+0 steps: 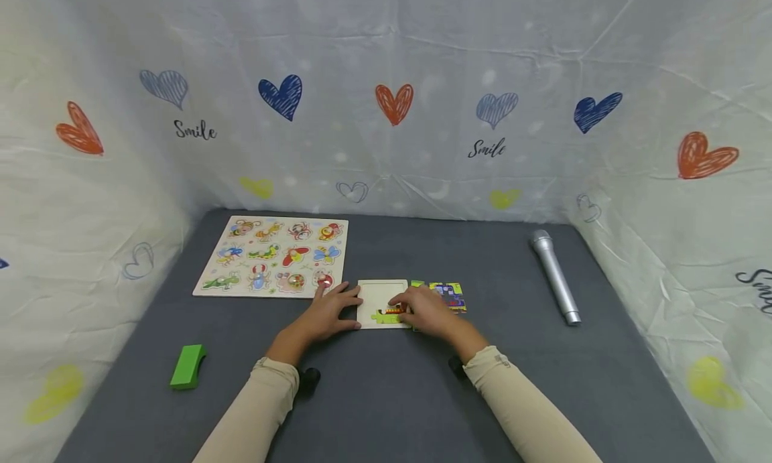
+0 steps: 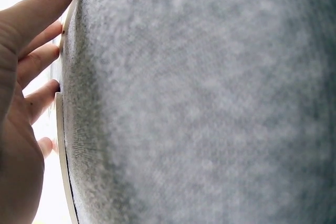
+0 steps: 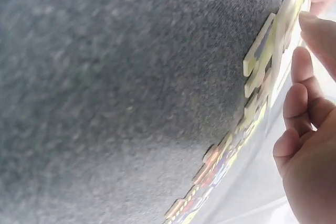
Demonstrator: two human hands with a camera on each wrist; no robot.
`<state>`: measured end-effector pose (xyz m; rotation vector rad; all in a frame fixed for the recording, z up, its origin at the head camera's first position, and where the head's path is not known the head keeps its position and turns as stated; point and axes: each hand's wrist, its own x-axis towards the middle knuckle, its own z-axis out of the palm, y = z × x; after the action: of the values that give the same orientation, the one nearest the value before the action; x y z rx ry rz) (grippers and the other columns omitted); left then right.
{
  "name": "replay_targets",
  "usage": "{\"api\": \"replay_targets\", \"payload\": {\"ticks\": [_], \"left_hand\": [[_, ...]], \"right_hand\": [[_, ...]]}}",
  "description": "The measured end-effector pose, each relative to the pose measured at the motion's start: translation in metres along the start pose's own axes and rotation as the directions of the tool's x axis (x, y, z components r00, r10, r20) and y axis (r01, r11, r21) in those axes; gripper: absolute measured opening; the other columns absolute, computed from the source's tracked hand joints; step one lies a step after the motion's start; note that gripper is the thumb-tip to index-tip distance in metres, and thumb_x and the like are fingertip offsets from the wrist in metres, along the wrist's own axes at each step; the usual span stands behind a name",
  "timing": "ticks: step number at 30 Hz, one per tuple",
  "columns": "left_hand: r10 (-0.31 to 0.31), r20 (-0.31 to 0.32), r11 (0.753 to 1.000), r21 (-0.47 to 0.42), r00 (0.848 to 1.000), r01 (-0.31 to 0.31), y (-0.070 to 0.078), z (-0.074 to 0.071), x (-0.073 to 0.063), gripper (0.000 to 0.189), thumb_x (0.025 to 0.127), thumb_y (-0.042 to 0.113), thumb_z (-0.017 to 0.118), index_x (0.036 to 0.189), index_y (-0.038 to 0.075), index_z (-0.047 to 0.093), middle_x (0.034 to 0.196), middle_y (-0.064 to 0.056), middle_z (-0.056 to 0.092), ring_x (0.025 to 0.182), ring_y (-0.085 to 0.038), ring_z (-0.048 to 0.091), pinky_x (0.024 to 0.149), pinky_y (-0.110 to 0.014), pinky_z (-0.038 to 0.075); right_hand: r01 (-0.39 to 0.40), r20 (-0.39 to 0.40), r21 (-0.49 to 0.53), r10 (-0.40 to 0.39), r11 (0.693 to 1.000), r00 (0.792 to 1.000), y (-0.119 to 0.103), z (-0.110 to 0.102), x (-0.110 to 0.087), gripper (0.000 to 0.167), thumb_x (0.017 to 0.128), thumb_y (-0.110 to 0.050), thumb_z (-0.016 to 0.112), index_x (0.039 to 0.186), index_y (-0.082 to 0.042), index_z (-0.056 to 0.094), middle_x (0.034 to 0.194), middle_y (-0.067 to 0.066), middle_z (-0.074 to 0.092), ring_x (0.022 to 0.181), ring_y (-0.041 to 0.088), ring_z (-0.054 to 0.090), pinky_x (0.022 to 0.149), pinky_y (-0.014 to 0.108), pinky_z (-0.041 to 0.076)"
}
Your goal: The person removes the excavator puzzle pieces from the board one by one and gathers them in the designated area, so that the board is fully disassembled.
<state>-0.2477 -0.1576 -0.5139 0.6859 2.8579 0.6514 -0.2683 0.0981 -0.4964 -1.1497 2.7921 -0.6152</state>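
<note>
A small pale wooden puzzle tray (image 1: 374,292) lies on the table between the hands. The left hand (image 1: 326,313) is spread at its left edge, thumb and fingertips touching the rim; the left wrist view shows these fingers (image 2: 39,59) nearly straight. Bent over the tray's lower right part, the right hand (image 1: 427,309) pinches a jigsaw piece (image 1: 395,309) with red and yellow on it, beside green in the tray's bottom. The right wrist view shows its other fingers (image 3: 296,100) curled; the pinched piece is mostly hidden there. More colourful jigsaw pieces (image 1: 449,295) lie right of the tray.
A large insect picture board (image 1: 277,255) lies at the back left. A green arched block (image 1: 188,367) sits at the front left, and a silver microphone (image 1: 555,275) lies on the right. A curtain with printed hearts (image 1: 395,104) surrounds the grey table (image 1: 386,396).
</note>
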Motion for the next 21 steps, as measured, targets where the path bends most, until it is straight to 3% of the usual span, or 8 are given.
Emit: {"api": "replay_targets", "payload": {"ticks": [8, 21], "left_hand": [[-0.002, -0.007, 1.0, -0.015, 1.0, 0.002, -0.0005, 0.0008, -0.0001, 0.055, 0.084, 0.035, 0.075, 0.132, 0.012, 0.062, 0.151, -0.007, 0.043, 0.146, -0.033, 0.025, 0.114, -0.066, 0.001], [0.007, -0.011, 1.0, -0.006, 1.0, -0.007, -0.0005, 0.001, 0.0001, 0.054, 0.085, 0.035, 0.075, 0.132, 0.012, 0.062, 0.151, -0.007, 0.043, 0.146, -0.032, 0.025, 0.114, -0.066, 0.002]], "right_hand": [[-0.031, 0.022, -0.031, 0.031, 0.999, 0.999, -0.0016, 0.0075, 0.0023, 0.023, 0.091, -0.018, 0.068, 0.113, -0.021, 0.073, 0.101, 0.001, 0.064, 0.089, 0.019, 0.055, 0.077, 0.038, 0.042], [-0.082, -0.017, -0.006, 0.082, 0.997, 0.996, -0.0067, 0.0064, 0.005, 0.021, 0.085, -0.017, 0.076, 0.106, -0.02, 0.072, 0.1, 0.001, 0.063, 0.092, 0.019, 0.056, 0.084, 0.043, 0.042]]}}
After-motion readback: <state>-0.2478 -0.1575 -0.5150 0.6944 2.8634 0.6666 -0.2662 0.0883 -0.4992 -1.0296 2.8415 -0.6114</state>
